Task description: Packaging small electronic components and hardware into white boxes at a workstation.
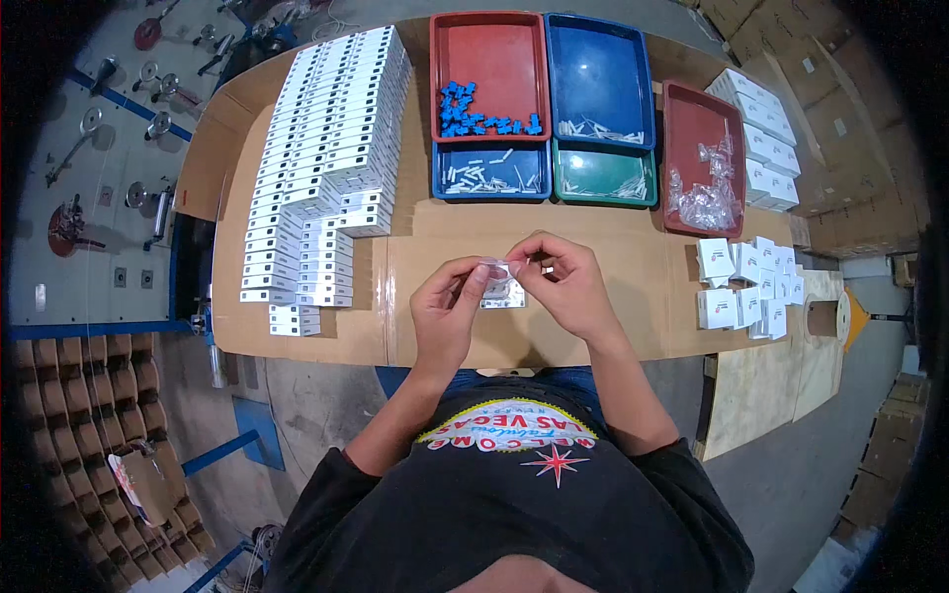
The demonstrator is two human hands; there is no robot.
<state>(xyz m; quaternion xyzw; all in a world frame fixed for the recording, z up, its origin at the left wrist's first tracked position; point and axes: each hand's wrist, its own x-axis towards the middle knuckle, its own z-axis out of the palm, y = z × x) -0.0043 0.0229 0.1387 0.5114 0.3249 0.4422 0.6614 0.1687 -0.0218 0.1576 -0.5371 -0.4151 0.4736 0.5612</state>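
Note:
Both hands meet over the near middle of a cardboard-covered table (593,247). My left hand (450,306) and my right hand (565,282) pinch a small clear plastic bag (499,282) between their fingertips, each at one side of it. The bag holds a small pale part that I cannot make out. It hangs just above the table surface, close to my body.
Rows of small white boxes (326,148) fill the left side. Behind the hands stand a red tray with blue parts (484,49), blue trays (598,59), a green tray (605,178) and a red tray of clear bags (697,128). More white boxes (746,287) lie right.

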